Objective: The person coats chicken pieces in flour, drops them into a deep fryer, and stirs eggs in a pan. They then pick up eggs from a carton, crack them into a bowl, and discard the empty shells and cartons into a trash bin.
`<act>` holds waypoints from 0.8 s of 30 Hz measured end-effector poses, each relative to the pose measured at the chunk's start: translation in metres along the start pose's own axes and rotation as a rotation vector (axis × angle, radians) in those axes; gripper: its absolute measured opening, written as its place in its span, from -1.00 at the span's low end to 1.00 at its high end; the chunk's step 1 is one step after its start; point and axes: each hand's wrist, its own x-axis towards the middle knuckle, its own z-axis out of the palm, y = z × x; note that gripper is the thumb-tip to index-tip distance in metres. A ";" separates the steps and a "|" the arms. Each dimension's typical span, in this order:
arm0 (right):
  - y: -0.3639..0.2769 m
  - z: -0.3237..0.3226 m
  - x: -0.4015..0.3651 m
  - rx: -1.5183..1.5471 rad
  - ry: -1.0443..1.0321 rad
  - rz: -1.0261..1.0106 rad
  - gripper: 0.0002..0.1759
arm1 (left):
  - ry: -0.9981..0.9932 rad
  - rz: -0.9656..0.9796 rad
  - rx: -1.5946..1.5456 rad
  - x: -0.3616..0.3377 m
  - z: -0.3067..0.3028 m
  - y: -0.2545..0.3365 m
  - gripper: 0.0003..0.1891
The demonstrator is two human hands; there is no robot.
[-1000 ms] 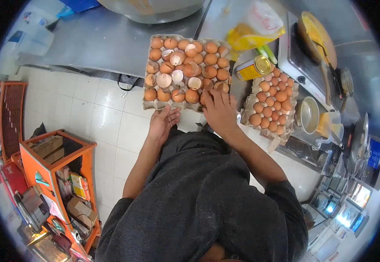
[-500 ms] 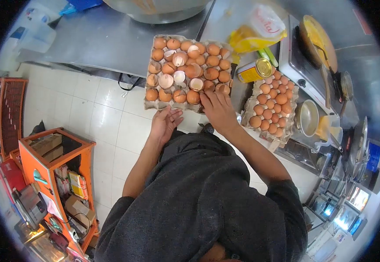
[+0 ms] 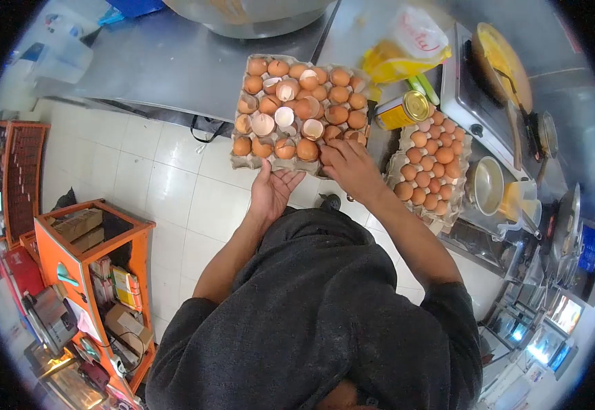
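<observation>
Currently, pulp egg tray (image 3: 243, 162) at upper centre of frame, filled with brown eggshells (image 3: 284, 117), several visibly broken open. Left hand (image 3: 275, 190): palm up, fingers loosely half open, thumb at tray's lower edge; grip on tray cannot be told. Right hand (image 3: 352, 166): fingers bent over tray's lower-right corner, at shells; fingertips hidden, hold cannot be told. Second egg tray (image 3: 394, 169), right of centre, carries brown eggs (image 3: 443, 156). Yellow-labelled tin (image 3: 400, 112) just above second tray. Metal bowl (image 3: 485, 185) beside it, right.
</observation>
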 end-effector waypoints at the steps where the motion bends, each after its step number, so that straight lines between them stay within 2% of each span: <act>1: 0.001 0.000 -0.001 0.016 0.010 -0.014 -0.41 | 0.011 0.000 -0.034 0.000 0.001 0.000 -0.22; 11: 0.005 -0.006 0.001 0.042 -0.017 -0.027 -0.39 | 0.066 0.038 -0.096 -0.003 0.002 0.001 -0.37; 14: 0.003 -0.006 0.001 0.034 0.046 -0.056 -0.39 | 0.036 0.038 -0.122 0.002 -0.009 0.000 -0.40; 18: -0.007 0.001 0.000 0.011 0.020 0.032 -0.38 | 0.008 0.042 -0.090 -0.002 -0.008 0.001 -0.36; 21: -0.015 -0.002 -0.002 -0.043 0.022 0.087 -0.39 | 0.060 -0.011 -0.150 -0.009 0.009 -0.001 -0.32; 23: -0.020 -0.005 -0.001 -0.071 0.029 0.095 -0.40 | -0.103 -0.010 0.021 -0.011 0.017 -0.003 -0.29; 24: -0.020 -0.006 -0.002 -0.078 0.029 0.091 -0.44 | -0.102 -0.006 0.021 -0.008 0.016 -0.008 -0.29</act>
